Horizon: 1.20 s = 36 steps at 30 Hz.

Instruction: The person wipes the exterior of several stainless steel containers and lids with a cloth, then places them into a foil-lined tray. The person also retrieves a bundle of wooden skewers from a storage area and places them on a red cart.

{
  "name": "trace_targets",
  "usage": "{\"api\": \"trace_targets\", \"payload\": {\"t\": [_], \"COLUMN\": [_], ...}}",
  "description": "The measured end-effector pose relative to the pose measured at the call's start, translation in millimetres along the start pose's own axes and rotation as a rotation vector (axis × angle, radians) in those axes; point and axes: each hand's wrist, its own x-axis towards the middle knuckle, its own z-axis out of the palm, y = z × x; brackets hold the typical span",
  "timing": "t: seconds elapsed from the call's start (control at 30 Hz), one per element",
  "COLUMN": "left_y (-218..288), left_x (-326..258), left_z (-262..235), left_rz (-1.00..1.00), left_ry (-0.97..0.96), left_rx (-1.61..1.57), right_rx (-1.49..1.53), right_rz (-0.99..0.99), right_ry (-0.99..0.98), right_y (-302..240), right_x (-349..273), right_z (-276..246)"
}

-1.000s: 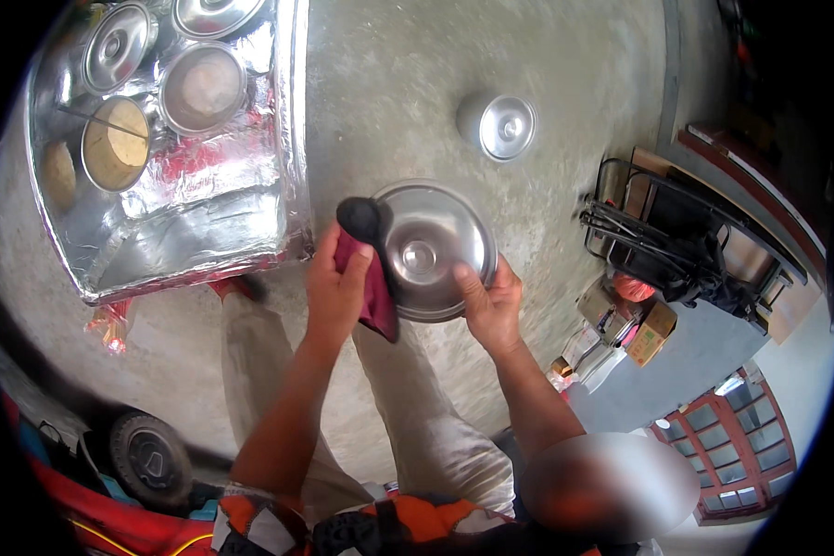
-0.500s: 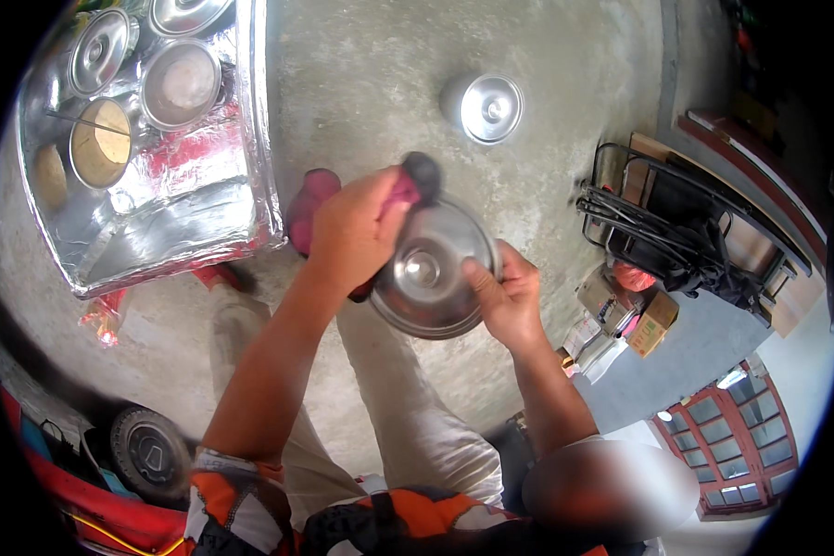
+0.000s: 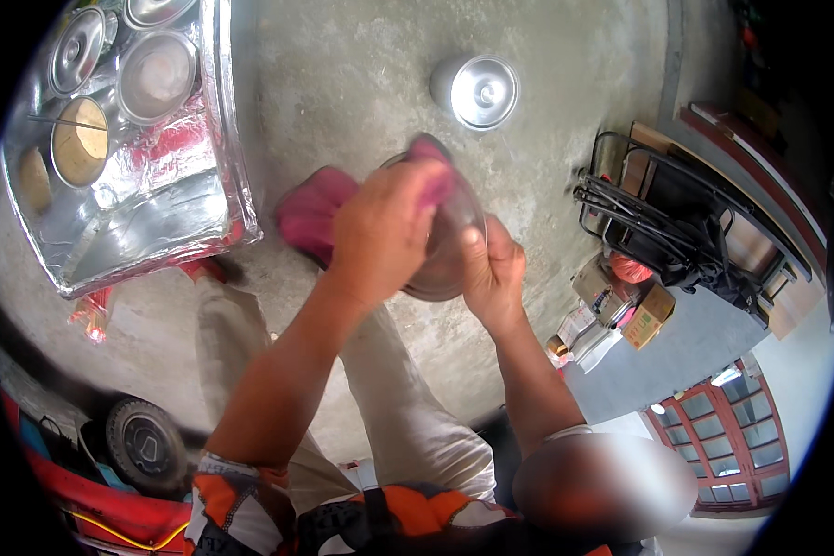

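In front of me my right hand (image 3: 493, 273) grips the rim of a round metal lid (image 3: 443, 269), thumb on the upper face and fingers beneath. My left hand (image 3: 385, 227) is closed on a dark pink cloth (image 3: 313, 215) and presses it against the lid's upper left part. One end of the cloth pokes out past the fingers; the other hangs to the left. Motion blurs the left hand, and it hides much of the lid. Beyond them a lidded metal pot (image 3: 485, 91) stands on the floor.
At the left a foil-lined tray table (image 3: 139, 232) bears several metal pots, one open with a yellowish content (image 3: 81, 141) and a stick across it. To the right lie folded black chairs (image 3: 658, 208) and cardboard boxes (image 3: 647, 315). A wheel (image 3: 145, 445) of a red vehicle is at lower left.
The left hand with the cloth has moved right across the lid, covering its knob. The lid has tilted and shifted slightly up; the cloth's loose end has spread out on the left.
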Motion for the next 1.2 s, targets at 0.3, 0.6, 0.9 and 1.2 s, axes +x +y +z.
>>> {"api": "trace_targets", "payload": {"t": [0.3, 0.6, 0.9, 1.2], "left_y": [25, -44, 8, -46], "left_x": [-31, 3, 2, -21], "left_z": [7, -17, -19, -51], "left_rz": [0.109, -0.034, 0.32, -0.136], "left_ry": [-0.281, -0.071, -0.34, 0.144], "left_rx": [-0.085, 0.114, 0.171, 0.099], "right_rx": [0.38, 0.193, 0.257, 0.096], "right_rz": [0.131, 0.076, 0.003, 0.04], "right_ry": [0.42, 0.074, 0.265, 0.268], "right_y": [7, 20, 13, 2], "right_x": [20, 14, 37, 32], "right_z": [-5, -3, -1, 5]}}
